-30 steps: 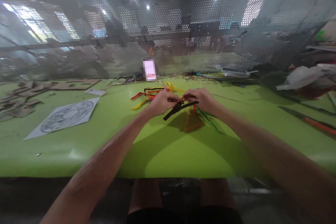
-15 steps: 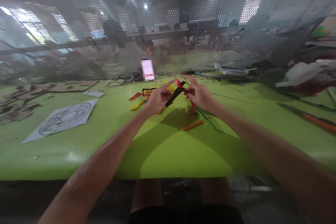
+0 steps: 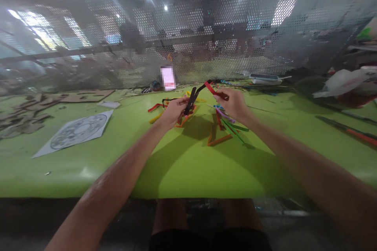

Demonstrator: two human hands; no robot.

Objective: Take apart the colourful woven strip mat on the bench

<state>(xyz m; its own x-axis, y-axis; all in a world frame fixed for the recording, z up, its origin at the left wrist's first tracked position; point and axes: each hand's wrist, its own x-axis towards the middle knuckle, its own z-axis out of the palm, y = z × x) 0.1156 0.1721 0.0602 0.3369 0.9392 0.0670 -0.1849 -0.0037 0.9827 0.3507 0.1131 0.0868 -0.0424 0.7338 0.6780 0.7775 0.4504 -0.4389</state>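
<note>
Above the table my left hand point(image 3: 174, 111) is closed on a folded black strip point(image 3: 191, 101), which stands up at a slant from the fingers. Its other arm bends over to the right and meets a red strip point(image 3: 210, 88). My right hand point(image 3: 234, 102) pinches the lower end of that red strip between thumb and fingers. Whether the two strips are joined I cannot tell. Under and behind the right hand lie green strips point(image 3: 234, 131) and a bent orange strip point(image 3: 219, 140). Red and yellow strips point(image 3: 155, 118) lie beyond the left hand.
On the green table point(image 3: 188, 176), a sheet with a printed round pattern point(image 3: 79, 131) and cardboard pieces point(image 3: 85, 96) lie left. A lit phone point(image 3: 167, 77) leans by the perforated metal screen point(image 3: 212, 47). Rightward are a white tray point(image 3: 265, 80), a plastic bag point(image 3: 338, 82) and an orange-handled tool point(image 3: 359, 135).
My right hand has drawn away to the right, its index finger folding in from being stretched out. The red strip now extends between the hands, and the black strip stands more upright.
</note>
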